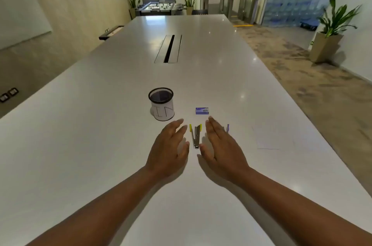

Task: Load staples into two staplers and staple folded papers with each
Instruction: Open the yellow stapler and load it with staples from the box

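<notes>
A small stapler with yellow ends (195,135) lies on the white table (100,135), its arms spread in a V. My left hand (170,148) hovers flat just left of it, fingers apart, holding nothing. My right hand (221,146) hovers just right of it, also flat and empty. A second stapler with a purple end (227,128) peeks out beyond my right hand, mostly hidden. A blue staple box (202,110) lies closed behind the staplers. White sheets of paper (271,137) lie to the right.
A black mesh cup wrapped in white paper (162,104) stands left of the staple box. A cable slot (169,48) runs along the table's middle, farther back. The table's right edge is near the paper.
</notes>
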Available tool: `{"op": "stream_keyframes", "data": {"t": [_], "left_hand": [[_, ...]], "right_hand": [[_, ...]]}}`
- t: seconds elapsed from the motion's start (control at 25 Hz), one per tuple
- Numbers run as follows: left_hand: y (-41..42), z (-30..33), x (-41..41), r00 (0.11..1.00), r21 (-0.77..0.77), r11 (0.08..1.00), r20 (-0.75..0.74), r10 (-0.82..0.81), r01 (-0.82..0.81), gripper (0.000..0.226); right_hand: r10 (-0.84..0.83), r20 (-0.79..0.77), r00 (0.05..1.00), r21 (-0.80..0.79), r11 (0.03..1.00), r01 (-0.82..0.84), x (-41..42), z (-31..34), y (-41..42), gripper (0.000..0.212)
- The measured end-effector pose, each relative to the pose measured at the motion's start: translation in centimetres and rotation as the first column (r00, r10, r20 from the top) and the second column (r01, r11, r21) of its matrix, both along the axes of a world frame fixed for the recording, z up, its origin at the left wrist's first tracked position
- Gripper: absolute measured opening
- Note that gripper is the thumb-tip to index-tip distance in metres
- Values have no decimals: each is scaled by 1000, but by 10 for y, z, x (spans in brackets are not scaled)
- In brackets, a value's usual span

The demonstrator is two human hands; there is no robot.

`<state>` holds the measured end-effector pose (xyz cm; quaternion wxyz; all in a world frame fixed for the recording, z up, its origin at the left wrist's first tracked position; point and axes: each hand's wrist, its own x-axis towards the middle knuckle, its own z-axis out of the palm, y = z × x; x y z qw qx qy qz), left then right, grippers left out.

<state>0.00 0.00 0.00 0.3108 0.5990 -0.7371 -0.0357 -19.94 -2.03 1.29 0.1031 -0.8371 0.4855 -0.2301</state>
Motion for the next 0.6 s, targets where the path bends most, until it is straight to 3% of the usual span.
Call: {"op": "stream_keyframes", "data": {"t": [0.16,0.28,0.4,0.6], "left_hand": [[5,-10,2,996,91,996,-90,-3,11,40],[9,-20,2,993,111,994,-121,-8,21,34],[12,-28,4,985,151,989,-169,23,2,30],[5,-29,5,970,186,981,-224,90,-49,29]], "right_hand": [[-28,97,995,149,989,13,5,-17,10,58],[-48,124,991,140,990,30,9,-27,9,13],[-74,78,994,143,988,62,14,-31,5,27],[-114,90,989,180,979,96,27,-33,-15,28]]}}
